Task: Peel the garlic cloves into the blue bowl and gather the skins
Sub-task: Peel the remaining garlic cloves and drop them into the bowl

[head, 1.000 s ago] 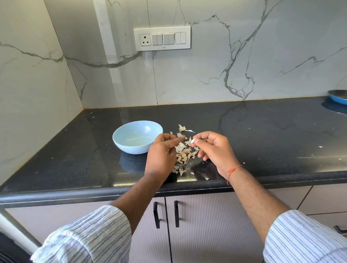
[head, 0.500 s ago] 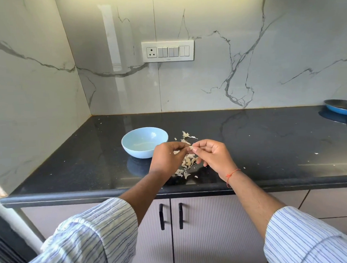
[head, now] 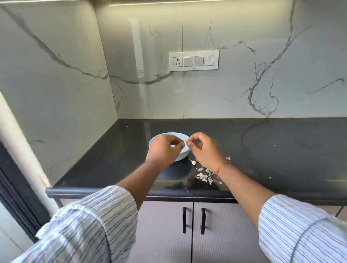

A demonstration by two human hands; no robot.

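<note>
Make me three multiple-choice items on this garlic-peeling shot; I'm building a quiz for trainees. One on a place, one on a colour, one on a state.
1. Where do the garlic skins lie?
A. in the bowl
B. on the counter under the right wrist
C. on the floor

2. What colour is the bowl?
A. red
B. black
C. light blue

3. How are the cabinet doors?
A. closed
B. wide open
C. missing

Key: 1 B, the skins are scattered on the black counter beside the bowl; 2 C, its rim shows pale blue behind the left hand; 3 A, both doors sit flush.
</note>
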